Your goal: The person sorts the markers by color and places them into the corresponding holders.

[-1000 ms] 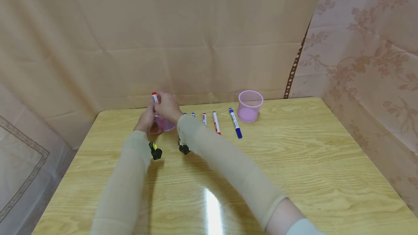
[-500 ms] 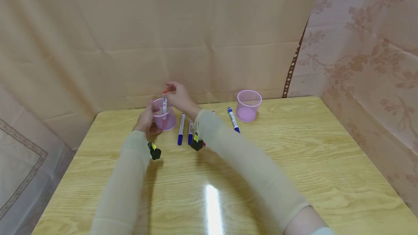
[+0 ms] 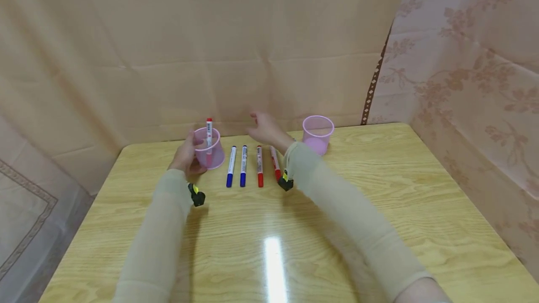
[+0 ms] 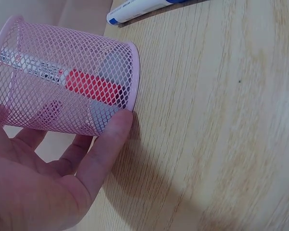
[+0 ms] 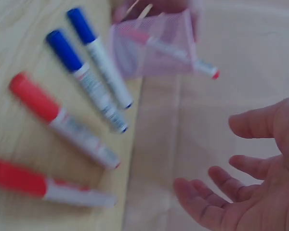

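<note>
My left hand point(image 3: 184, 155) holds a pink mesh pen cup point(image 3: 217, 157) that stands on the table at the left. Its fingers curve round the side and reach the base in the left wrist view. A red-capped whiteboard marker point(image 3: 209, 131) leans inside, cap down, with its red end above the rim. Away from the cup, my right hand point(image 3: 268, 131) is in the air over the table's back edge. Its fingers are loosely bent with nothing in them, as the right wrist view point(image 5: 250, 178) shows.
Two blue markers point(image 3: 231, 166) point(image 3: 243, 166) and two red markers point(image 3: 259, 166) point(image 3: 274, 160) lie in a row between the hands. Another pink mesh cup point(image 3: 316, 145) stands behind the right forearm. A beige curtain point(image 3: 189, 50) hangs behind the table point(image 3: 236, 228).
The right hand has let go of the red marker, which now leans in the left cup. It has moved right, and its forearm now covers the rightmost blue marker. The left hand stays.
</note>
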A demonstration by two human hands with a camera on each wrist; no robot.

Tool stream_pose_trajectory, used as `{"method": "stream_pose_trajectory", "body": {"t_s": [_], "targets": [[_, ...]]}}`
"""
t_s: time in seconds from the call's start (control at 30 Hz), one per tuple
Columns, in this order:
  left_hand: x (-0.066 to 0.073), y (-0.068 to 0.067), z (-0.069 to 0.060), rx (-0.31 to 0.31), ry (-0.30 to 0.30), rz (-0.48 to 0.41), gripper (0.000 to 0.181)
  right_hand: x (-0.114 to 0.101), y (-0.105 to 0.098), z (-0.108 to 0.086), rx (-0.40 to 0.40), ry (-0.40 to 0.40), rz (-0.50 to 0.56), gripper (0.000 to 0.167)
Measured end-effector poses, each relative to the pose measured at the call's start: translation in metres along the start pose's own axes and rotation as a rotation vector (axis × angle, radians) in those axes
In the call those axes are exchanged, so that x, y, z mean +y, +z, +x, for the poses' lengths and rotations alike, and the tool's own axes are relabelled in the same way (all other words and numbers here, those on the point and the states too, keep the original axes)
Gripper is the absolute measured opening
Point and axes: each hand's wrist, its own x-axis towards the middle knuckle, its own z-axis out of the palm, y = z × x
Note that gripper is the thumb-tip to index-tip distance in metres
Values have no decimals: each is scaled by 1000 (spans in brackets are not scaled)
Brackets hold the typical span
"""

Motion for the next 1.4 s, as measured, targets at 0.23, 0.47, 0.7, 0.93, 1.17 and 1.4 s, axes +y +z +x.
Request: {"method": "stream_pose_trajectory", "body": {"t_s": [0.23, 0.47, 0.7, 0.93, 1.17, 1.4], "targets": [[-2, -3, 0, 3, -6, 13, 86, 34, 4, -2, -70, 76, -152, 70], [-4, -4, 1, 9, -14, 24, 86, 64, 9, -3, -80, 31, -183, 84], [-4, -4, 2, 12, -14, 26, 85, 75, 11, -4, -129, 166, -321, 67], [-5, -4, 1, 11, -10, 29, 89, 77, 12, -4, -137, 241, -291, 32], [-5, -3, -2, 9, -14, 33, 86, 83, 14, 2, -127, 331, -277, 28], [-4, -3, -2, 9, -12, 39, 85, 86, 15, 5, -124, 399, -180, 28]]}}
